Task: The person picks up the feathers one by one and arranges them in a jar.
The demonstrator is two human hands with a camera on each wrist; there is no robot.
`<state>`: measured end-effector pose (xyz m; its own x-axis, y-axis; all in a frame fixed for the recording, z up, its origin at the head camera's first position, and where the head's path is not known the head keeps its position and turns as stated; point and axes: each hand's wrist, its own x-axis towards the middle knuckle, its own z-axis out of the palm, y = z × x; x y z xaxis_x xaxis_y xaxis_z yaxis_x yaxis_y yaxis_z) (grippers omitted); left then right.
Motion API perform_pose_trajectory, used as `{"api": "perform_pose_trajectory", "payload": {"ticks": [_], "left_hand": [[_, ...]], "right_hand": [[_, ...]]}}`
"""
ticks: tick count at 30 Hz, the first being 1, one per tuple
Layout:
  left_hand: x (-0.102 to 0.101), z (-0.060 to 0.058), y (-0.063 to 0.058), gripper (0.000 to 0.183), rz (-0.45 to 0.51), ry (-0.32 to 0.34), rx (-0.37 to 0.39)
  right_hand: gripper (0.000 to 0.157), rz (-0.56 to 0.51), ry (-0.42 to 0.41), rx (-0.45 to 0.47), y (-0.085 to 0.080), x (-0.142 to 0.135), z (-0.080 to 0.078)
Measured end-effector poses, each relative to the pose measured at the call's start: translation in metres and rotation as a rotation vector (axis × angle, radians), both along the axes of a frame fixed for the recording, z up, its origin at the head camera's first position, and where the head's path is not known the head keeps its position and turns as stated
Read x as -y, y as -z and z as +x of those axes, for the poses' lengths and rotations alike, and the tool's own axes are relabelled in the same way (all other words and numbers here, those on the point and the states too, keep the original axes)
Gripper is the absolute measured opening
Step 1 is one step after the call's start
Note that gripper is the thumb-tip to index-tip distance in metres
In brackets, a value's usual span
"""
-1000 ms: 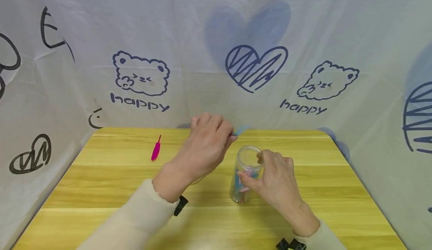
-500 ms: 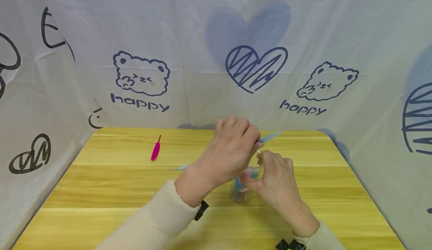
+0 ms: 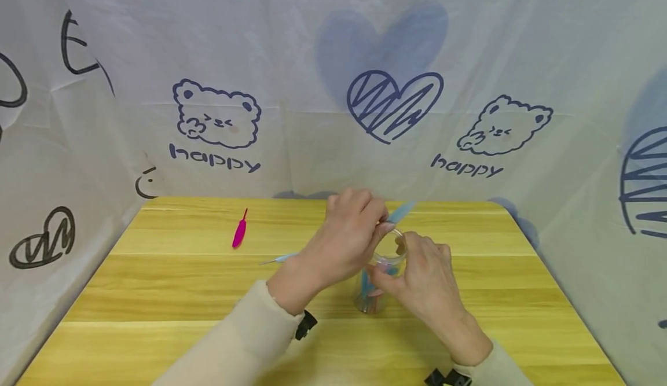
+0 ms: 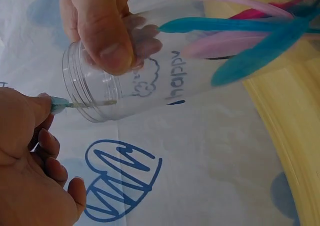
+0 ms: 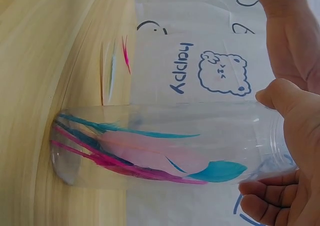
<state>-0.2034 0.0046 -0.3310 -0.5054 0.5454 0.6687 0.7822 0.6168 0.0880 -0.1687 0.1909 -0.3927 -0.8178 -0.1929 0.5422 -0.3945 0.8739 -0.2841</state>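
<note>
Your left hand (image 3: 346,238) pinches a pale blue feather (image 3: 401,212) at the jar's mouth; vane slants up past the rim, and the bare quill (image 4: 92,105) looks to be just inside the opening. Your right hand (image 3: 429,279) grips the clear jar (image 5: 225,121) near its mouth, thumb on one side, fingers on the other; jar upright on the table (image 3: 469,328). Best approach, I judge: tip the feather closer to vertical, aim the quill at the middle of the mouth, and let go only once the vane clears the rim, so the barbs don't fold. Light right-hand pressure should do; the jar looks thin-walled. Inside the jar, leaning: a pale pink feather (image 5: 155,151), a teal feather (image 5: 222,171), others overlapping, count unclear. Left of the jar, a light blue feather (image 3: 285,258); farther left, a magenta feather (image 3: 239,234). Behind the jar, printed cloth (image 3: 307,56).
</note>
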Motion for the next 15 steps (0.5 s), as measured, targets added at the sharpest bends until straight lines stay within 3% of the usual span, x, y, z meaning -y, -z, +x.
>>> {"api": "perform_pose_trajectory", "payload": {"ticks": [15], "left_hand": [[0.0076, 0.0031, -0.0003, 0.020, -0.147, -0.030, 0.129]], "right_hand": [[0.057, 0.001, -0.012, -0.007, 0.0000, 0.0000, 0.0001]]}}
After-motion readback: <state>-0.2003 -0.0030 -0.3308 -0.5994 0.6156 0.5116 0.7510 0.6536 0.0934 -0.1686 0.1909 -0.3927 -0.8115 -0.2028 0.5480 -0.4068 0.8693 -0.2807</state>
